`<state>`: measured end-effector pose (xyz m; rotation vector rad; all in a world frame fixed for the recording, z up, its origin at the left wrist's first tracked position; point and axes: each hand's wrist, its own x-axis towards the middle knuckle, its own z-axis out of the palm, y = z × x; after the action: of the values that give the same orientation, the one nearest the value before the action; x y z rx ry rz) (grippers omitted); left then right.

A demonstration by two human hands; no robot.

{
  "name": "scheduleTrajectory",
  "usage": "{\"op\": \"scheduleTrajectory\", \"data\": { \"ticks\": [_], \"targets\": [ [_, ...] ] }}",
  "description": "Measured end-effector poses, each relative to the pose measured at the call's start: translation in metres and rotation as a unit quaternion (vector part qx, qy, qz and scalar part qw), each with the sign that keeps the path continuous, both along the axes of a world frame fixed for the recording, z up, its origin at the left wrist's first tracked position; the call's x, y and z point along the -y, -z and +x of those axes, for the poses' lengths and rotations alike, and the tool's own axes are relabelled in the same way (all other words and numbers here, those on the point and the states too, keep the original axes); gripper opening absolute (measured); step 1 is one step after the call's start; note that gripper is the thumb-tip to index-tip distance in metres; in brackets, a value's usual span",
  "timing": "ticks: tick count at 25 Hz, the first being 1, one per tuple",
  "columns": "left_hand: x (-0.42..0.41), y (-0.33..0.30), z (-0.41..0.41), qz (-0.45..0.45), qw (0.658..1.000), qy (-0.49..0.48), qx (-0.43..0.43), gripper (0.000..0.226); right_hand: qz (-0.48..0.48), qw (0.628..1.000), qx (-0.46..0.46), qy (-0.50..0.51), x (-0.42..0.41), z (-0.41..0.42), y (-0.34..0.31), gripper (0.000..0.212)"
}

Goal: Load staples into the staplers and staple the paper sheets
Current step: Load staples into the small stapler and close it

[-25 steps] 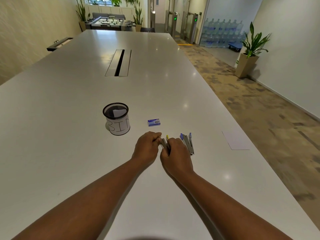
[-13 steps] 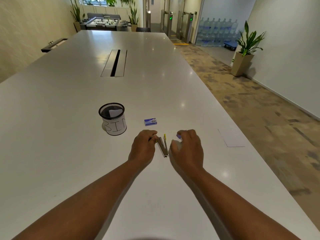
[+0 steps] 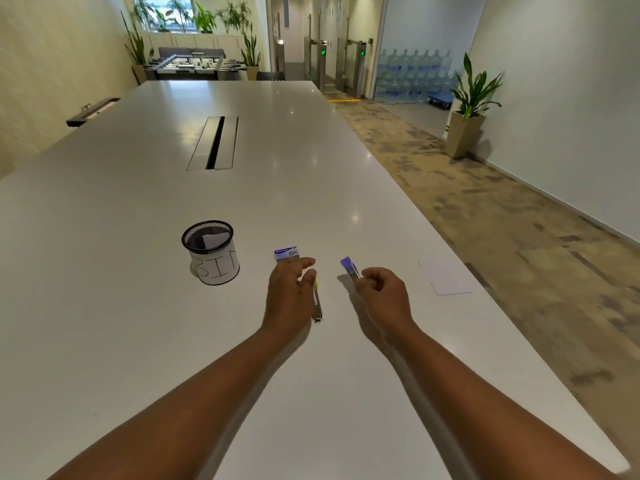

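right hand (image 3: 381,292) is pinching purple stapler (image 3: 349,266) | left hand (image 3: 291,292) is reaching, fingers loose, toward staple box (image 3: 286,253) (yellow stapler (image 3: 317,299) lying beside) | advice: be lifting box squarely

A glossy white desk (image 3: 138,306) reflects ceiling lights beneath a black wire-mesh bin (image 3: 207,237), a shiny metal stapler (image 3: 317,308) and matt paper (image 3: 446,277).

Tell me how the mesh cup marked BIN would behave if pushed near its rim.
The mesh cup is taller than wide, so a rim push would probably tip it rather than slide it. It looks light: only paper scraps show inside. On the glossy table, a push near its base would likely slide it easily.
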<state>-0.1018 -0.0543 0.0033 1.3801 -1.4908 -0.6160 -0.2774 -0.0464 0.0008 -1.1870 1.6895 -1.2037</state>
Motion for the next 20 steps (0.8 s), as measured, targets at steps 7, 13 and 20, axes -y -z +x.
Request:
{"op": "scheduleTrajectory", "data": {
  "ticks": [7, 13, 20],
  "targets": [
    [0.007, -0.029, -0.041, 0.197, 0.951, 0.089, -0.221, 0.027, 0.037, 0.910, 0.393, -0.123, -0.015, 0.005, -0.032, 0.024],
    [-0.002, -0.029, -0.050, 0.180, 0.956, 0.122, -0.196, 0.028, -0.009, 0.980, 0.138, -0.143, -0.019, 0.001, -0.033, 0.031],
    [-0.002, -0.033, -0.059, 0.251, 0.915, 0.100, -0.301, 0.022, -0.066, 0.987, 0.094, -0.110, -0.021, 0.007, -0.022, 0.033]
  ]
}}
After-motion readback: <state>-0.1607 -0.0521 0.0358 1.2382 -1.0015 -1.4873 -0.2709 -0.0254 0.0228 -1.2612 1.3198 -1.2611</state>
